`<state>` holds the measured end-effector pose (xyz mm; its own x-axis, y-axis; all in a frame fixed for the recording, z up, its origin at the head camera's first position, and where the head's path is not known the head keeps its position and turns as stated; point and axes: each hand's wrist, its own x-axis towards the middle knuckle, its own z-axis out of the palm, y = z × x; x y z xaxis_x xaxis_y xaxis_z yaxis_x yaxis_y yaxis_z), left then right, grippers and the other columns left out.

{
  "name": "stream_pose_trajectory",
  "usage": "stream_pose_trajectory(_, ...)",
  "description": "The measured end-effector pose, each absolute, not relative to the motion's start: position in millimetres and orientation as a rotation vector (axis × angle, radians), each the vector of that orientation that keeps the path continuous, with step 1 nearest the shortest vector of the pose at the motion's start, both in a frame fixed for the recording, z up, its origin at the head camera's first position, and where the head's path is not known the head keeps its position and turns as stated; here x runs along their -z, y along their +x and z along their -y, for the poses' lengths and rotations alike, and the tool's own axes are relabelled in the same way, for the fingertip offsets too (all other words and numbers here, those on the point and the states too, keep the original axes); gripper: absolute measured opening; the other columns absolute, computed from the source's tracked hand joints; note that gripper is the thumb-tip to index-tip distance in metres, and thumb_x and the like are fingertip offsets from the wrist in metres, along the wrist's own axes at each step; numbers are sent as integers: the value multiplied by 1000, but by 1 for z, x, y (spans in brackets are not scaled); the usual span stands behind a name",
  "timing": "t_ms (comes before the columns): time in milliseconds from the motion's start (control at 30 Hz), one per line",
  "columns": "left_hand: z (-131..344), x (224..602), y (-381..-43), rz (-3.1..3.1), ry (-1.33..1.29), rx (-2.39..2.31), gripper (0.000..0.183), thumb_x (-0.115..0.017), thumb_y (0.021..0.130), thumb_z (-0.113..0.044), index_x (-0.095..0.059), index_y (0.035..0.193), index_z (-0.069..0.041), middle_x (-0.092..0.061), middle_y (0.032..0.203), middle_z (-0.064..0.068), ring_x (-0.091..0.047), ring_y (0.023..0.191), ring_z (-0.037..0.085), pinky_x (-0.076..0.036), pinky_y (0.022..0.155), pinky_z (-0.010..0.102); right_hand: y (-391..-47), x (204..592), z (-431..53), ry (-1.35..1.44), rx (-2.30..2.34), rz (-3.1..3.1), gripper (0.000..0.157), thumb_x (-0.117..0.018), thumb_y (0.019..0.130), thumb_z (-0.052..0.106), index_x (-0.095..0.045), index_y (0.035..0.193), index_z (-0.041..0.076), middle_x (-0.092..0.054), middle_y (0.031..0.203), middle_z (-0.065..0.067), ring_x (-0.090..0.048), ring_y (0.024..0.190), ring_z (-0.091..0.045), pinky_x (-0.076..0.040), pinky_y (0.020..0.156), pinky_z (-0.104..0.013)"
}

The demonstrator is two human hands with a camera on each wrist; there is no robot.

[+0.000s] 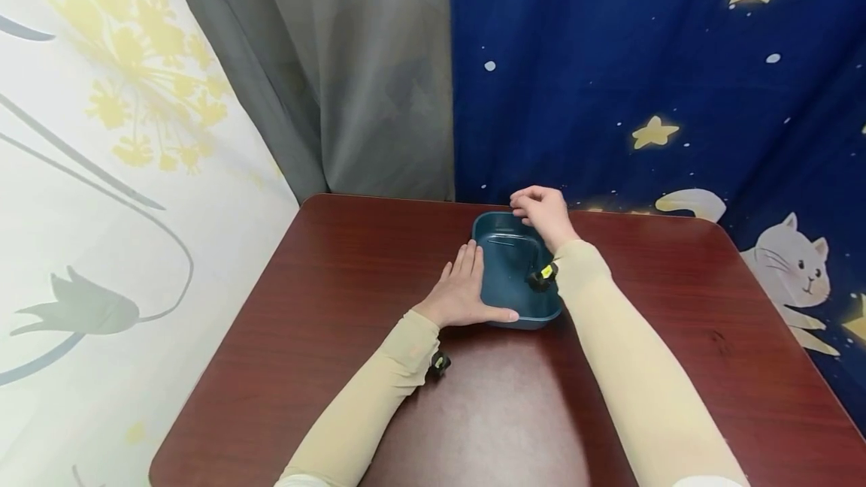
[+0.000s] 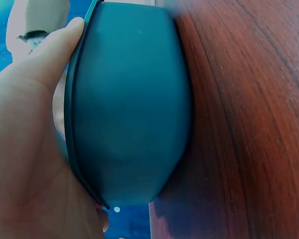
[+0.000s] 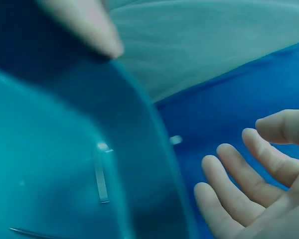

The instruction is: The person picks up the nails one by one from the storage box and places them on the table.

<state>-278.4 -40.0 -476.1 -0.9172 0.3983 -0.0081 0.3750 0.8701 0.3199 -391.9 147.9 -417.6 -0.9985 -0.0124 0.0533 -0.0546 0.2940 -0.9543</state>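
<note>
A dark teal rectangular basin (image 1: pixel 509 269) sits on the table. My left hand (image 1: pixel 463 293) rests along its left rim with fingers straight and spread, the thumb at the near rim. In the left wrist view the thumb (image 2: pixel 72 31) lies on the rim and the outer wall (image 2: pixel 127 104) faces the camera. Above the far right rim is my right hand (image 1: pixel 545 215), holding nothing. Its fingers (image 3: pixel 234 199) are loosely bent and apart from the basin in the right wrist view. A narrow pale strip (image 3: pixel 100 174) and a thin dark line (image 3: pixel 35 233) show inside the basin.
The reddish-brown wooden table (image 1: pixel 338 299) has its far edge just behind the basin. Beyond it hang a grey curtain (image 1: pixel 386 81) and a blue star-patterned curtain (image 1: pixel 575 81). A white flower-patterned curtain (image 1: pixel 81 209) hangs at the left.
</note>
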Motion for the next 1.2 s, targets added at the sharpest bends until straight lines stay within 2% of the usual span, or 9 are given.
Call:
stream_pose_trajectory(100, 41, 475, -278, -2967, 621, -475, 136, -36, 51, -95, 5, 147, -8, 14, 153, 7, 4, 141, 22, -18, 108, 50, -398, 437, -143, 87, -1583, 2618, 15, -60, 86, 24, -69, 93, 13, -67, 96, -5, -64, 86, -24, -50, 74, -38)
stream_pose_trajectory(233, 41, 475, -278, -2967, 611, -463, 136, -35, 50, -96, 10, 146, -11, 20, 152, 3, 6, 141, 21, -17, 109, 50, -402, 457, -141, 201, -1067, 2829, 11, -62, 82, 27, -69, 87, 19, -65, 86, 2, -58, 73, -18, -45, 65, -33)
stream_pose_trajectory(500, 41, 476, -279, -2957, 608, -465, 134, -34, 50, -96, 11, 146, -13, 20, 152, 2, 7, 141, 21, -16, 109, 51, -400, 474, -137, 323, -541, 3016, 13, -65, 81, 27, -68, 90, 18, -64, 83, -1, -57, 66, -18, -49, 61, -38)
stream_pose_trajectory(667, 42, 476, -278, -2965, 612, -474, 134, -34, 51, -96, 9, 146, -12, 16, 153, 5, 4, 141, 23, -16, 109, 50, -400, 476, -134, 335, -439, 3034, 11, -68, 79, 26, -70, 87, 18, -66, 84, -1, -58, 67, -19, -48, 65, -43)
stream_pose_trajectory(800, 42, 477, -277, -2967, 619, -479, 135, -34, 51, -96, 6, 147, -10, 14, 153, 6, 4, 141, 23, -17, 108, 51, -398, 476, -133, 318, -432, 3035, 8, -69, 79, 24, -72, 85, 18, -67, 84, -1, -58, 66, -18, -49, 66, -42)
stream_pose_trajectory(1000, 43, 477, -277, -2970, 607, -496, 135, -34, 50, -96, 11, 146, -13, 17, 153, 4, 5, 141, 22, -16, 108, 52, -396, 474, -131, 294, -431, 3013, 5, -68, 79, 20, -72, 77, 18, -66, 78, 0, -57, 61, -18, -48, 63, -41)
stream_pose_trajectory(1200, 43, 477, -276, -2969, 614, -508, 134, -36, 51, -95, 7, 147, -12, 12, 154, 7, 4, 141, 23, -17, 108, 52, -395, 475, -130, 256, -413, 3043, 8, -69, 77, 21, -69, 70, 17, -64, 71, -1, -56, 58, -18, -47, 59, -38)
